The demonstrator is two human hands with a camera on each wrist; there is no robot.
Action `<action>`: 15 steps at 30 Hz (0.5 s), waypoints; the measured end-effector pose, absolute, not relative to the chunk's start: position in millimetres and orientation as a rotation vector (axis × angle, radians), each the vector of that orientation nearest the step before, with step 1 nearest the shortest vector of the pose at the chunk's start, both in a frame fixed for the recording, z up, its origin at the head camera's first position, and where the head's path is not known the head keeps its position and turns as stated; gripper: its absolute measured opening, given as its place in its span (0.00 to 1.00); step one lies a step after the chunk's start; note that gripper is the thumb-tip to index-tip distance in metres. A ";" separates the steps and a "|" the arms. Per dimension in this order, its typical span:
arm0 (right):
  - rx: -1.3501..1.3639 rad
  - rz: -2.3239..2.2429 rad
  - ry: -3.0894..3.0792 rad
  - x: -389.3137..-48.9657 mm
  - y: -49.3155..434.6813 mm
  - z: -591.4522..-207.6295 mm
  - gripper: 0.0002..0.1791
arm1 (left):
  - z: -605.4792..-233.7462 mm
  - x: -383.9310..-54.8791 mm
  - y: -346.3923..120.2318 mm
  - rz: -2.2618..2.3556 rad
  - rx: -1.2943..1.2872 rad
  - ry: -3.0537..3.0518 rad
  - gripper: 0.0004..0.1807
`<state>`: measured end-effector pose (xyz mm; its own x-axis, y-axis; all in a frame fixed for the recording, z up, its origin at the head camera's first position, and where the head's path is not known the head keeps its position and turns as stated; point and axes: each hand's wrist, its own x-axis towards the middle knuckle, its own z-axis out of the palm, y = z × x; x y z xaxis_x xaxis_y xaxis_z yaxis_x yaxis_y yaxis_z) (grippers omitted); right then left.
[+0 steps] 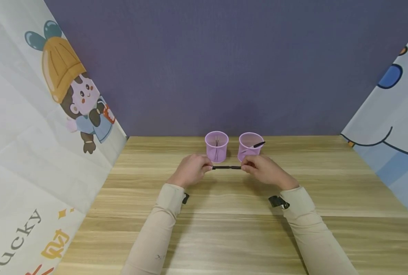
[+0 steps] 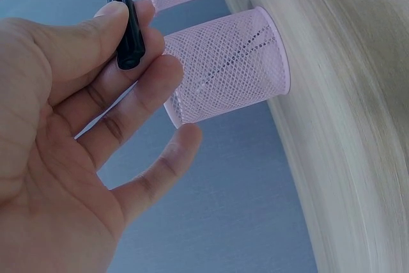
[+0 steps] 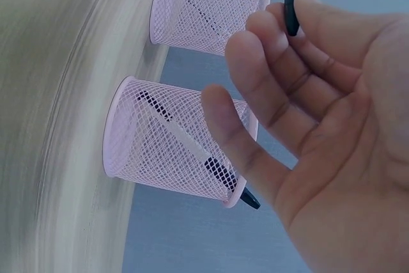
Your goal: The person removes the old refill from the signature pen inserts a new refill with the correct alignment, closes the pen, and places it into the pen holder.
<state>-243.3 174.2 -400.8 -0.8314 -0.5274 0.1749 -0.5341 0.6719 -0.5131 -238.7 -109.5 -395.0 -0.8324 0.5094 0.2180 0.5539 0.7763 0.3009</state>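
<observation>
A slim black pen (image 1: pixel 222 167) lies level in the air between both hands, in front of two pink mesh cups. My left hand (image 1: pixel 191 169) pinches its end with the clip (image 2: pixel 128 17) between thumb and fingertips, the other fingers spread loosely. The opposite, tapered end (image 3: pixel 292 14) is pinched by my right hand (image 1: pixel 266 170). Behind the left hand stands the left cup (image 1: pixel 210 152), with thin dark sticks inside. Within the right cup (image 3: pixel 121 126), a pen with a clear middle and black ends (image 1: pixel 259 144) leans, one tip poking past the rim.
Both cups stand upright near the back of the wood-grain table (image 1: pixel 224 236), against a dark blue-grey panel (image 1: pixel 204 68). Printed white sheets (image 1: pixel 15 126) border the table at left and right. Dark straps (image 1: pixel 276 201) sit at the wrists.
</observation>
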 end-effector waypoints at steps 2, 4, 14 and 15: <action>0.907 0.893 -2.863 -243.5 174.4 -401.0 0.03 | -394.7 -238.8 -109.5 -0.544 -0.852 -2.843 0.05; 0.903 0.894 -2.866 -243.9 174.6 -401.2 0.03 | -394.1 -238.8 -109.6 -0.547 -0.850 -2.842 0.05; 0.901 0.882 -2.869 -245.9 175.6 -402.6 0.05 | -393.9 -239.1 -110.1 -0.539 -0.846 -2.844 0.06; 0.901 0.885 -2.869 -245.9 175.8 -402.5 0.05 | -394.0 -238.9 -110.0 -0.539 -0.844 -2.844 0.06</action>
